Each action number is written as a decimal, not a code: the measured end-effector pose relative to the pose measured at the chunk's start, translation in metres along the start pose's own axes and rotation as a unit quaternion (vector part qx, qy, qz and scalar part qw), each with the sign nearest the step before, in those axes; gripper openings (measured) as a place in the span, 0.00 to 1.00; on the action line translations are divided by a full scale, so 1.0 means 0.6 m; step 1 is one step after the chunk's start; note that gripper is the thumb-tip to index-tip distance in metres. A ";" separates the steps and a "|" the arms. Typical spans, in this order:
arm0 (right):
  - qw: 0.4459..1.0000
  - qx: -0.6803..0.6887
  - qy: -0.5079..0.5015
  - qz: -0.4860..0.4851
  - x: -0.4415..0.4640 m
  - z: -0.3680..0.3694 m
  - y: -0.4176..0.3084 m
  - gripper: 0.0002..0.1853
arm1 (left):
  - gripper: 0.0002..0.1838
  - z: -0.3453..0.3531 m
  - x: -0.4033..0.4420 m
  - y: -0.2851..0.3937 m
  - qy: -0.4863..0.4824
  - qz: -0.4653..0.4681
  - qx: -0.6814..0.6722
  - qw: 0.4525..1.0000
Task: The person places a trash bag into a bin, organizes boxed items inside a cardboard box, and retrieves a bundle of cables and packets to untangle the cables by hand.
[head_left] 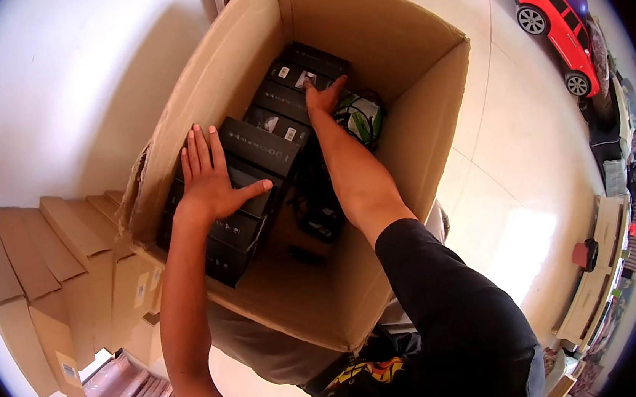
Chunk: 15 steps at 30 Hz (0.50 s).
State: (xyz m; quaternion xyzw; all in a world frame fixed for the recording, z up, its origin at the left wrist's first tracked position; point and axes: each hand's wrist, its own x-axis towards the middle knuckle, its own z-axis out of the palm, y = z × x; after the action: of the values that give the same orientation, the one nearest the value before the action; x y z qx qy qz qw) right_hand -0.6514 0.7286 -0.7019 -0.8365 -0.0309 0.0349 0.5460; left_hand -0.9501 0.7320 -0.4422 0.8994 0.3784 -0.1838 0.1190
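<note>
Left hand (210, 190): spread wide, fingers toward the left wall of the open carton (428, 111), thumb out over the dark boxes (259, 144). Right hand (326, 97): thumb and fingers parted at the far end of the same boxes — cannot tell whether gripping or merely touching. Dark boxes: inside, ranged along the carton's left side, apparently uneven in height near the left hand. Judged best: press lightly with a flat palm, guide by edges rather than faces, keep rows square to the wall. Mind the cable-wrapped green-and-white packet (359, 125) just beside the right hand — a likely snag. Deeper: black items (322, 221), too dim to identify; avoid pressing boxes onto these. Outside, at left: folded brown cardboard (63, 254).
</note>
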 end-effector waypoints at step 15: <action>0.501 -0.566 -0.631 -0.176 0.020 -0.108 -0.229 0.22 | 0.85 -0.019 -0.014 -0.051 -0.062 0.114 -0.005 0.992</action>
State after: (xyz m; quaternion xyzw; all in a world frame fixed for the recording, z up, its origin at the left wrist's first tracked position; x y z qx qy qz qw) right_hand -0.6351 0.7257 -0.5505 -0.7001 -0.5273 0.4317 -0.2131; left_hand -0.9751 0.7516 -0.4307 0.9231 0.2660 -0.2224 0.1666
